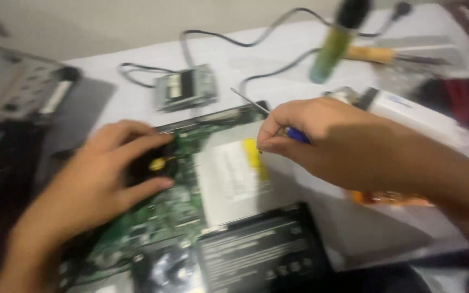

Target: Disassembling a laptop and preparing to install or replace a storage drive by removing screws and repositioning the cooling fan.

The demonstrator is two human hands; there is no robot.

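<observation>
An opened laptop lies in front of me with its green circuit board (164,211) bare, a silver optical drive (234,173) with a yellow sticker, and a black battery (261,249) at the near edge. My left hand (99,179) rests on the board with its fingers around a round black fan with a yellow hub (157,164). My right hand (321,141) is closed on a blue-handled screwdriver (295,134); its thin metal shaft points up and to the left, above the drive. The picture is blurred by motion.
On the white table lie a small metal drive bracket (185,87) with black cables, a green-and-black tool (335,43), a wooden-handled tool (375,54) and a white box (424,114) at the right. Another dark laptop chassis (12,87) sits at the far left.
</observation>
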